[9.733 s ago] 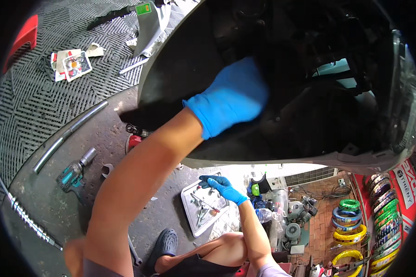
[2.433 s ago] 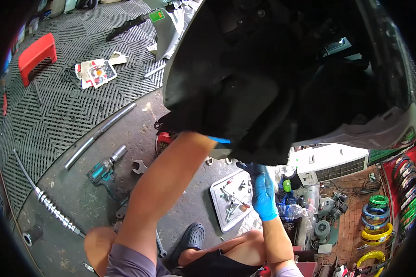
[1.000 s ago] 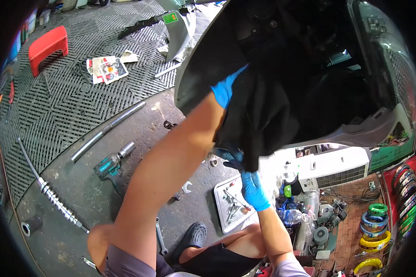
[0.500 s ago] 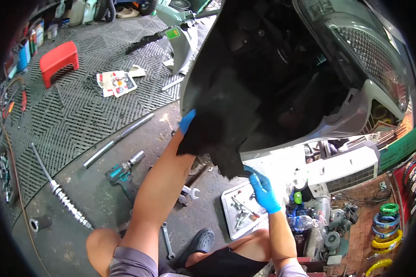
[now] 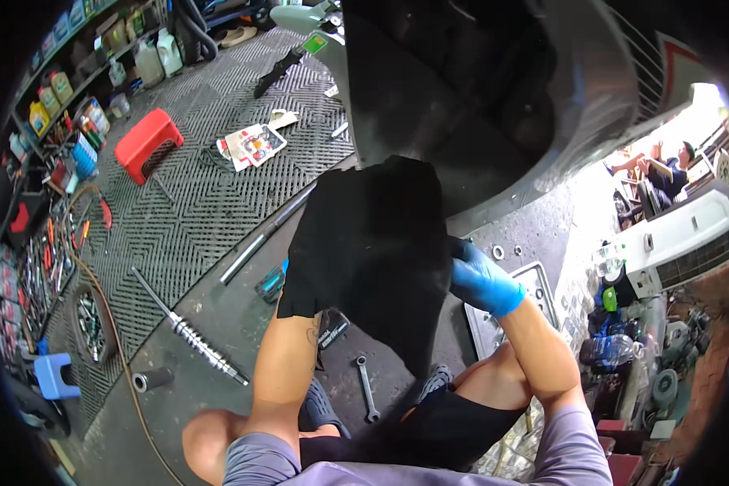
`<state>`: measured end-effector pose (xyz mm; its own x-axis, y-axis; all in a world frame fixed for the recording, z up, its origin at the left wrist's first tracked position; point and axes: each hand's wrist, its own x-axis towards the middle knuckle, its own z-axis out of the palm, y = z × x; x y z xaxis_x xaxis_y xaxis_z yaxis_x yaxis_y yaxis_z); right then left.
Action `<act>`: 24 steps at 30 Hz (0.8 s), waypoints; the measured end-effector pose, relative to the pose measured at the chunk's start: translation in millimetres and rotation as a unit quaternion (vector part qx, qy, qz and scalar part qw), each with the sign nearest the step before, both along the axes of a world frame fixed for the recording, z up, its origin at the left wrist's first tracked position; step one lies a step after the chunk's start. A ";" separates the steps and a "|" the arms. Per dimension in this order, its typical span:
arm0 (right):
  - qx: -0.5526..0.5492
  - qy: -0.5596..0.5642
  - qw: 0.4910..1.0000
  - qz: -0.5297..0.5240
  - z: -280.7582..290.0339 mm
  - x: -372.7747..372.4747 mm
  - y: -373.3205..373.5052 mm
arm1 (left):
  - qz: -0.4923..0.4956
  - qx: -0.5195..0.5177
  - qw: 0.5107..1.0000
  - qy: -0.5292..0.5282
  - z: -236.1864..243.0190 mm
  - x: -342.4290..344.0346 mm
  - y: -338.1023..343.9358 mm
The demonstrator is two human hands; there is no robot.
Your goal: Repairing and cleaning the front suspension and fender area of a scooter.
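A floppy-looking black sheet (image 5: 364, 243) with uneven edges hangs in front of me, above my knees. My right hand (image 5: 484, 279), in a blue glove, is closed on its right edge, the fingers partly behind it. My left forearm (image 5: 287, 364) reaches up behind the sheet, which hides that whole hand. Just beyond the sheet is the dark, hollow underside of a grey vehicle body (image 5: 591, 105). Below on the floor lies a combination wrench (image 5: 367, 390), between my feet. Partly covered by my right hand and forearm is a metal tray (image 5: 482, 328).
A long metal tube (image 5: 263, 239), a power tool (image 5: 274, 281) and a spring shock absorber (image 5: 198, 340) lie left of me. A red stool (image 5: 147, 142) stands on the grooved mat. Bottles and machine parts crowd the right; a person (image 5: 668, 174) sits far right.
The black sheet has come down and toward me, away from the vehicle's dark hollow. My left glove, partly seen before, is now hidden behind it. The whole view has shifted.
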<state>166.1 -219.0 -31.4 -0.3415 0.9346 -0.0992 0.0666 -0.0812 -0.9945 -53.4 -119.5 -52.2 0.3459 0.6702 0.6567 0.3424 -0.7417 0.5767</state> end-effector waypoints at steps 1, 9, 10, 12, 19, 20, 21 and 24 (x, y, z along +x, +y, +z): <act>-0.057 0.033 0.998 -0.018 -2.6 2.6 -0.1 | -0.041 -0.043 0.997 -0.053 0.8 2.2 0.8; -0.127 0.249 0.955 -0.100 22.2 33.5 -29.0 | -0.364 -0.389 0.736 -0.417 -6.1 26.6 3.5; -0.117 0.277 0.948 -0.103 27.3 37.6 -32.5 | -0.395 -0.433 0.676 -0.448 -6.7 30.4 4.8; -0.104 0.307 0.939 -0.111 28.4 47.5 -40.6 | -0.440 -0.515 0.541 -0.499 -9.3 37.6 7.7; -0.170 0.330 0.926 -0.072 -10.4 54.6 -42.8 | -0.496 -0.401 0.522 -0.567 -93.3 35.9 42.9; -0.169 0.332 0.926 -0.067 -17.0 54.6 -39.6 | -0.495 -0.399 0.526 -0.565 -95.3 26.2 46.2; -0.163 0.321 0.931 -0.058 -24.3 59.2 -38.1 | -0.517 -0.439 0.541 -0.497 -82.4 21.1 44.6; -0.154 0.304 0.940 -0.030 -29.3 59.4 -30.7 | -0.543 -0.510 0.567 -0.350 -55.5 13.5 36.8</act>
<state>225.5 -249.7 -60.7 -0.3694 0.9133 -0.1719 -0.5197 -0.3563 -0.7765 -39.9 -82.7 -107.7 0.8122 0.4666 0.3502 -0.5760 0.5466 0.6078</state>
